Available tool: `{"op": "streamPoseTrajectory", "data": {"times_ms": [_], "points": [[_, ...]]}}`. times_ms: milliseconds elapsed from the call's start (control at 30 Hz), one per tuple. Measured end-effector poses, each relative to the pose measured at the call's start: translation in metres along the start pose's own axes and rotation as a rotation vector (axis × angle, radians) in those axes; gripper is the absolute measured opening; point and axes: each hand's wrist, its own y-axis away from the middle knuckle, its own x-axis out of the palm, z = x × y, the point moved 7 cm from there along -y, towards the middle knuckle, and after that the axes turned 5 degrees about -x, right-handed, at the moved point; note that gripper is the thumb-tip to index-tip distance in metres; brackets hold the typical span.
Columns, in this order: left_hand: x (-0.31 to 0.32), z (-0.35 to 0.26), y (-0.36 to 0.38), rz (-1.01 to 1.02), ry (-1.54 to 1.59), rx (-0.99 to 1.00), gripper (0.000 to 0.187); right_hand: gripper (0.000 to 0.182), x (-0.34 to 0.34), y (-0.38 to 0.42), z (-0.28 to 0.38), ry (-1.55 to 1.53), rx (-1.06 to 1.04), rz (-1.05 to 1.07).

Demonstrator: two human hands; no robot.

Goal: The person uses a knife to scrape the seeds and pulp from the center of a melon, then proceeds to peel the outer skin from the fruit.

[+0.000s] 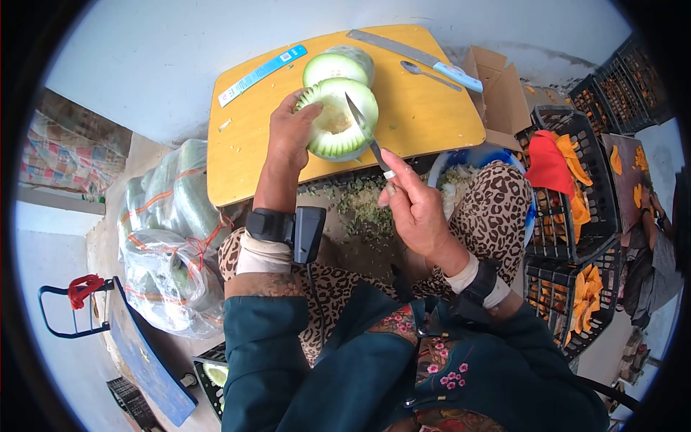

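On the yellow table a hollowed piece of winter melon is tilted toward me, with notches cut along the left and lower part of its rim. My left hand grips its left side, thumb over the rim. My right hand is closed round the handle of a small knife, whose blade lies across the right part of the melon's rim. Just behind stands another cut melon piece, pale flesh facing me.
The yellow table also bears a blue-and-white packet, a long blue-handled knife and a spoon. Bagged melons stand left, black crates with orange pieces right. A basin sits by my knee; scraps litter the floor.
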Motion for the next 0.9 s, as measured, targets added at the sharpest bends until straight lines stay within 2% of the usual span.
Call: {"op": "streamPoseTrajectory", "data": {"times_ms": [300,533,767,900], "points": [[0.000,0.000,0.001,0.009,0.015,-0.006,0.038,0.048,0.009,-0.011,0.006,0.106,-0.132,-0.113],[0.000,-0.003,0.002,0.011,0.000,-0.020,0.037,0.053,0.014,-0.011,0.005,0.074,-0.092,-0.079],[-0.001,-0.001,-0.001,0.003,-0.014,-0.007,0.037,0.049,0.016,-0.002,0.002,0.102,-0.105,-0.110],[-0.004,0.001,-0.001,-0.018,0.010,-0.025,0.036,0.052,0.017,0.007,0.002,0.086,-0.007,0.007]]}}
